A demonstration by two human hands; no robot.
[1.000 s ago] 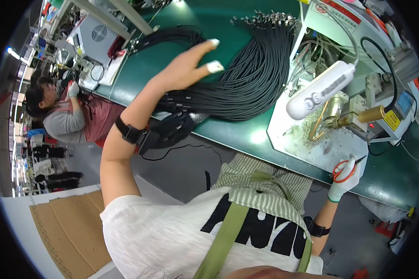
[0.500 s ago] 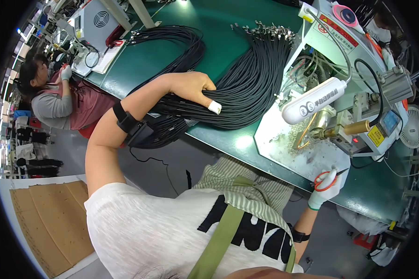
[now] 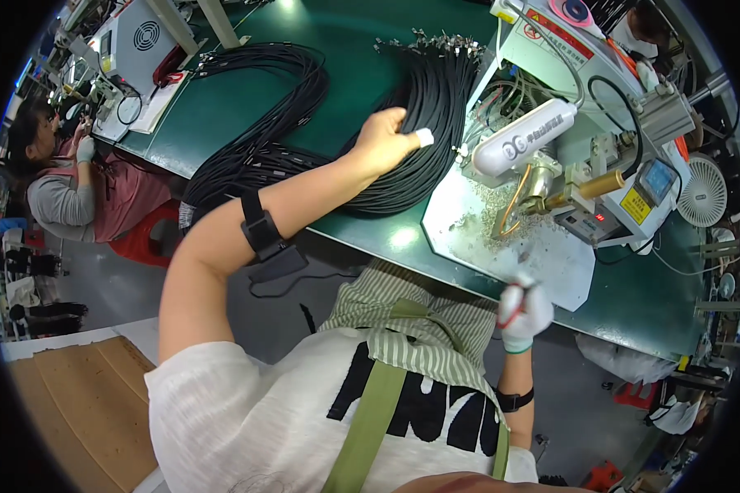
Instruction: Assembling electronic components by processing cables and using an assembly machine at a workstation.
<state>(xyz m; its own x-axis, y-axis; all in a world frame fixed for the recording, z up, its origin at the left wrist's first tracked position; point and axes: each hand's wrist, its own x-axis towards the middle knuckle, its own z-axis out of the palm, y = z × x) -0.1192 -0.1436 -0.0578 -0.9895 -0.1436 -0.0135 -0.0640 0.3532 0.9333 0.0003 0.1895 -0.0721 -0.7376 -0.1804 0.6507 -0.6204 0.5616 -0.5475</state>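
Note:
A thick bundle of black cables [image 3: 419,115] with small metal terminals [image 3: 448,41] at its far end lies curved on the green table. My bare left hand [image 3: 386,141] is over the bundle's bend, its thumb, wrapped in white tape, stretched out and apart from the fingers; whether it touches the cables is hard to see. Held in my right hand [image 3: 536,312], which wears a white glove, is a pair of red-handled scissors [image 3: 511,306]. That hand is blurred, close to the table's front edge, by the white base plate [image 3: 563,275] of a machine.
The machine [image 3: 625,197] stands on the right, with a white lamp arm [image 3: 526,138] above its plate. A white fan [image 3: 702,191] is further right. More black cables [image 3: 263,131] lie to the left, where a co-worker [image 3: 70,181] sits. Cardboard [image 3: 82,403] is at the lower left.
My left hand has come off its hold on the cables and shifted right along the bundle. My right hand has moved left with the scissors. The whole view has shifted slightly.

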